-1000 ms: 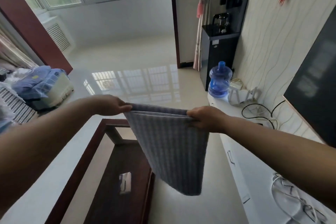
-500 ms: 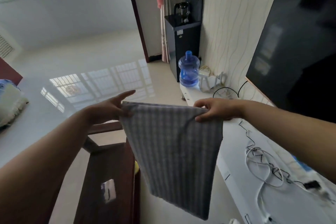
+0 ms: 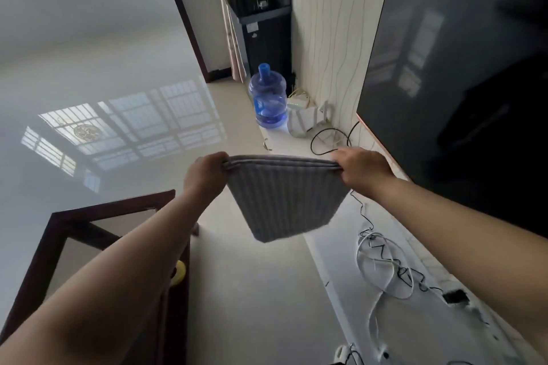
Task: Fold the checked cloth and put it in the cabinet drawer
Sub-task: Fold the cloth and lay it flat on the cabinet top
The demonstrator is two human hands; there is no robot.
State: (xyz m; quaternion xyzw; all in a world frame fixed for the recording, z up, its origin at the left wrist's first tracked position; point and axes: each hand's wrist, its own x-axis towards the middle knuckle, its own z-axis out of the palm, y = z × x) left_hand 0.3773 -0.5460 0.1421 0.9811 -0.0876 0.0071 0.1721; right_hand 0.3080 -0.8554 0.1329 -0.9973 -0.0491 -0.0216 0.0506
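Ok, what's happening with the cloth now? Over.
Left hand and right hand pinch top corners. Checked cloth hangs folded, midair. Nothing blocking.

Living room — television [image 3: 462,74], water dispenser [image 3: 262,18].

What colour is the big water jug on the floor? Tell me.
Translucent blue, with a solid blue neck: the water jug, seen in the head view, the only one.

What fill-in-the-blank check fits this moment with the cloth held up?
1. Both hands pinch the checked cloth along its ____ edge.
2. The right hand is above the white ____.
3. The blue water jug stands on the ____.
4. The cloth touches no ____.

Missing words: top; cabinet; floor; surface
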